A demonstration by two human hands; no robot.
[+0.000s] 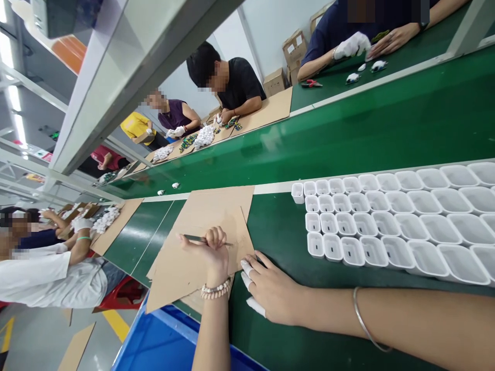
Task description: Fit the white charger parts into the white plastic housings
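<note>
My left hand [211, 250], with a beaded bracelet at the wrist, is closed around a pair of slim metal tweezers [195, 238] above a sheet of cardboard [174, 263]. The thin tip of the tool sticks out on the right side of the fist. My right hand [273, 291] rests palm down with fingers spread at the cardboard's right edge, white finger cots on several fingertips. To its right, rows of small white plastic cups [356, 252] stand on the green tabletop [270, 221], several with a small dark spot inside.
A blue bin [158, 340] is below the table's near edge. Beyond runs a green conveyor belt [270, 149] with two small white pieces at its left part. Co-workers sit across it and at the left, beside piles of white parts [204, 136]. A metal beam [127, 67] crosses overhead.
</note>
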